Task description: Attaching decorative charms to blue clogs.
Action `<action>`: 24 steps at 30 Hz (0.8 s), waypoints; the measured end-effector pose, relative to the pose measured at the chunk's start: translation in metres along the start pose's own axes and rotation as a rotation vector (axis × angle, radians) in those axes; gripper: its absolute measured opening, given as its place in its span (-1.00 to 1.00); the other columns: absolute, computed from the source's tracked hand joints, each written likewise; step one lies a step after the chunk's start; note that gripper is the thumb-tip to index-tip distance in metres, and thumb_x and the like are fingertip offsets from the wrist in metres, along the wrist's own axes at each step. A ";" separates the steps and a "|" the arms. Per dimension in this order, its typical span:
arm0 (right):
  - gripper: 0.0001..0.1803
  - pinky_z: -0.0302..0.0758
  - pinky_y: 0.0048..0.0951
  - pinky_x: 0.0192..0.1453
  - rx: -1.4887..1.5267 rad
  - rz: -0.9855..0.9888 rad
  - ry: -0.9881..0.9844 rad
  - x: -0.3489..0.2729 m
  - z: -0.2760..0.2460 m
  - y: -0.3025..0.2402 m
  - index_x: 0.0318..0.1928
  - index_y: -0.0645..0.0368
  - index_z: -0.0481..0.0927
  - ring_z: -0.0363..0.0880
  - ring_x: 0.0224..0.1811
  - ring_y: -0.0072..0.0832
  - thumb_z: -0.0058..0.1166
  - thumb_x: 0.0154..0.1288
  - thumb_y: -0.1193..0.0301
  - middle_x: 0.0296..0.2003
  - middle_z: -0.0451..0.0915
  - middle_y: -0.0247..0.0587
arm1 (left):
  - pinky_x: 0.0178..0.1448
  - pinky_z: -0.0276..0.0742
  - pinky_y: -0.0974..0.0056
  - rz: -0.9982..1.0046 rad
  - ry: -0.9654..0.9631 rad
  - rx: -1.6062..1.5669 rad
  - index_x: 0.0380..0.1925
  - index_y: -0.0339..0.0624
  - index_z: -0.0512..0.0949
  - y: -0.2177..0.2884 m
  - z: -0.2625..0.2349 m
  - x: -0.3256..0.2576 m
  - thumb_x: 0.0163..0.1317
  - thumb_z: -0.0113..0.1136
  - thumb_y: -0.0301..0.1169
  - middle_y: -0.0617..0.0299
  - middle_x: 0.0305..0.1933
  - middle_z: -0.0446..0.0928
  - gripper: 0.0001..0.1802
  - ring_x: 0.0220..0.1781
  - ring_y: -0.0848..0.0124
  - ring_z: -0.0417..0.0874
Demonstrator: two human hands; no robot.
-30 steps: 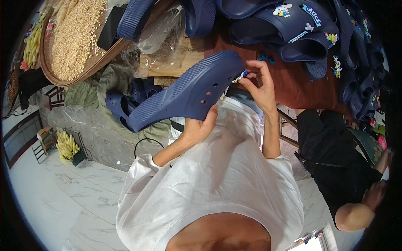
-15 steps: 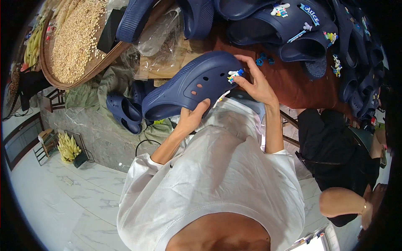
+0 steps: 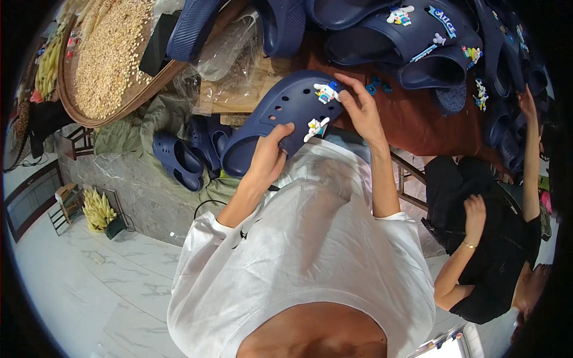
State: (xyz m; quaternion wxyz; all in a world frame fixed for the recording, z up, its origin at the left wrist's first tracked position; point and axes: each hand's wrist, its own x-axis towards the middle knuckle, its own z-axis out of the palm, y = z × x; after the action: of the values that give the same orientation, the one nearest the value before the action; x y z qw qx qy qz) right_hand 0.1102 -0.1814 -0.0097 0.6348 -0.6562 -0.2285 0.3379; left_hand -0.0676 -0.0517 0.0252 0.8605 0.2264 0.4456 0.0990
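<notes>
A navy blue clog (image 3: 262,128) with round holes is held up over my lap, its toe pointing right and its upper facing me. My left hand (image 3: 268,152) grips its near side by the opening, thumb on top. Two white cartoon charms sit on the upper: one charm (image 3: 326,92) by the toe, the other charm (image 3: 316,127) nearer my lap. At the toe, my right hand (image 3: 362,113) has its thumb beside the upper charm and its index finger along the toe's far edge. Its other fingers are partly hidden.
More navy clogs (image 3: 364,45) with charms crowd the far right. Small blue pieces (image 3: 373,86) lie on a brown cloth (image 3: 412,119). A tray of pale kernels (image 3: 110,59) stands far left, and a pair of clogs (image 3: 176,158) below it. A co-worker (image 3: 489,232) in black sits at right.
The clog has turned so its upper and both charms face me more, and has shifted slightly right. My right thumb has come off the charm's face. The co-worker's arms have moved.
</notes>
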 end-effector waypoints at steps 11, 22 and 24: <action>-0.64 0.36 -0.30 0.16 -0.532 -0.281 0.178 0.001 0.018 -0.018 0.02 0.15 0.58 0.45 0.06 -0.18 0.17 0.20 0.37 -0.03 0.50 -0.12 | 0.16 0.54 0.21 -0.057 -0.043 -0.100 -0.04 -0.33 0.47 -0.002 0.000 0.005 0.23 0.08 -0.51 0.10 -0.03 0.58 -0.72 0.01 0.31 0.62; -0.80 0.44 -0.23 -0.02 -0.797 -0.248 0.512 -0.019 -0.020 -0.001 -0.12 0.14 0.61 0.53 -0.10 -0.13 0.12 0.25 0.39 -0.18 0.56 -0.09 | 0.17 0.55 0.17 -0.029 0.000 -0.201 0.02 -0.34 0.40 0.007 0.012 0.005 0.26 0.08 -0.42 0.04 0.02 0.55 -0.65 0.02 0.24 0.62; -0.76 0.42 -0.19 -0.03 -0.903 -0.230 0.526 -0.020 -0.028 0.005 -0.11 0.12 0.60 0.51 -0.11 -0.10 0.18 0.21 0.36 -0.19 0.54 -0.09 | 0.16 0.55 0.17 -0.006 0.060 -0.142 0.01 -0.32 0.41 0.003 0.014 0.003 0.27 0.08 -0.38 0.05 0.02 0.55 -0.65 0.03 0.25 0.62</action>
State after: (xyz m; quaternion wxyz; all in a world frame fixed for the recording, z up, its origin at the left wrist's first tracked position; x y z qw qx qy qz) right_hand 0.1169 -0.2149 -0.0122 0.3582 -0.8972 -0.2548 -0.0417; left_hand -0.0542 -0.0521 0.0310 0.8609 0.1603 0.4638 0.1344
